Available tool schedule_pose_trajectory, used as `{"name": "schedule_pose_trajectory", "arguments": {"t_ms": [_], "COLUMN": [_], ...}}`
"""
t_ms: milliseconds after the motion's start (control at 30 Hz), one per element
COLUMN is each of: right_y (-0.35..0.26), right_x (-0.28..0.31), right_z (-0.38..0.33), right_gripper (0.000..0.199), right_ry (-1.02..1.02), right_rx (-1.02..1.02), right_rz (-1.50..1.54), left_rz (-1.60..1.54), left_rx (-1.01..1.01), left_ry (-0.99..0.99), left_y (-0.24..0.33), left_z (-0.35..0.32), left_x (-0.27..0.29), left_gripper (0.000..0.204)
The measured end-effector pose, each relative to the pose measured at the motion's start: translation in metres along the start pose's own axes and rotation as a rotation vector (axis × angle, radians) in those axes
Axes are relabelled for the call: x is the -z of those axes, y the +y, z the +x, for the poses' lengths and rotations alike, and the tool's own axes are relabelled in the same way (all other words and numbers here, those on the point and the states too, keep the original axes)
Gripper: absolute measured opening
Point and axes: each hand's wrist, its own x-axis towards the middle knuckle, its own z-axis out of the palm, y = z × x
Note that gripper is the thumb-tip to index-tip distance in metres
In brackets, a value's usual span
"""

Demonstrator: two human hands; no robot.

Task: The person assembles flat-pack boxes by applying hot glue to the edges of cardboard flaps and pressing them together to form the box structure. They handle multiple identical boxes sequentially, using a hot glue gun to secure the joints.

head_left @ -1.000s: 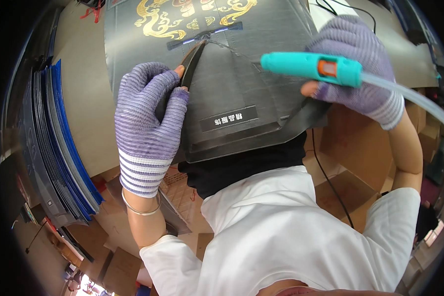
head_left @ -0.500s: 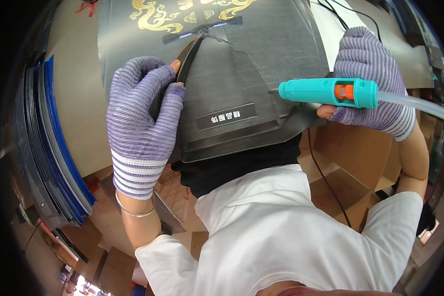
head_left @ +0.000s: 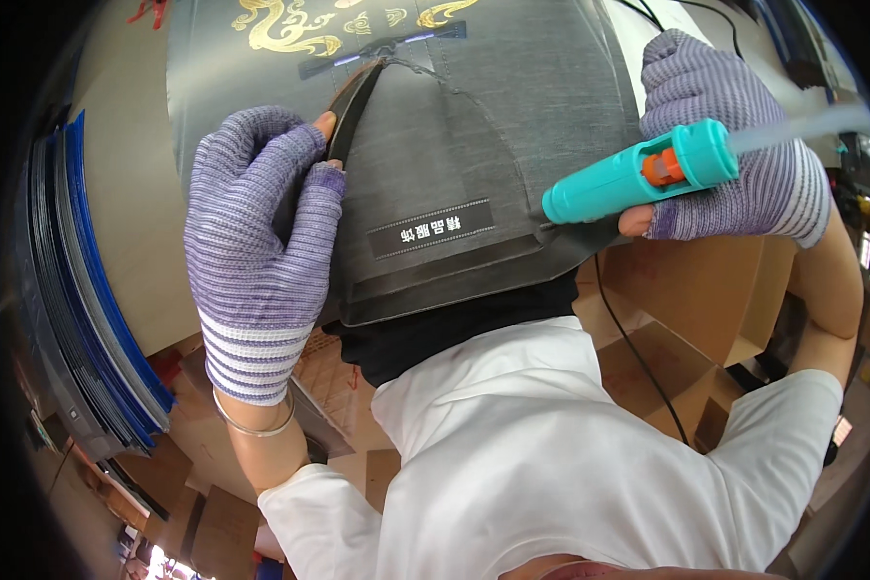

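Note:
A dark grey printed sheet (head_left: pixel 425 145) with a gold scroll pattern lies in front of me, its near end folded up toward my body. My left hand (head_left: pixel 271 213), in a purple-and-white striped glove with thumb and fingertip bare, pinches the raised curved edge of a flap (head_left: pixel 353 106) on the sheet. In my gloved right hand (head_left: pixel 735 145) is a teal glue gun (head_left: pixel 638 174) with an orange inner part. A translucent glue stick (head_left: pixel 802 126) sticks out of its back. The nozzle points left and down at the sheet's near right part, touching or just above it.
A stack of blue and dark sheets (head_left: pixel 97 300) stands on the left. Cardboard boxes (head_left: pixel 686 290) lie below the table's edge on the right. A black cord (head_left: pixel 638 358) hangs down there, and more dark cables (head_left: pixel 686 14) run at the far right.
The glue gun's nozzle has moved down toward the sheet's near edge, and the gun has tilted. My left hand keeps its pinch on the flap; hand and sheet appear slightly farther left.

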Motion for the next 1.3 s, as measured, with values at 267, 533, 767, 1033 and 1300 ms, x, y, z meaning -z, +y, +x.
{"name": "schedule_pose_trajectory", "arguments": {"t_ms": [267, 533, 767, 1033, 1300], "right_y": [-0.007, -0.008, -0.002, 0.005, 0.048], "right_x": [-0.001, 0.002, 0.021, 0.022, 0.141], "right_z": [0.003, 0.023, 0.024, 0.032, -0.009], "right_gripper": [0.040, 0.038, 0.043, 0.038, 0.040], "right_ry": [-0.074, -0.306, -0.261, -0.242, -0.060], "right_rx": [0.002, -0.359, 0.106, 0.181, -0.632], "right_rz": [0.180, 0.224, -0.223, 0.080, 0.299], "left_rz": [0.004, 0.012, 0.024, 0.097, 0.018], "left_rx": [0.001, -0.035, -0.021, -0.037, -0.081], "left_ry": [0.011, 0.009, 0.014, 0.002, -0.014], "left_y": [-0.002, -0.001, -0.003, 0.002, 0.009], "left_z": [-0.003, -0.002, -0.008, -0.005, 0.010], "left_x": [0.000, 0.000, 0.001, 0.006, -0.001], "left_gripper": [0.023, 0.024, 0.023, 0.023, 0.027]}}
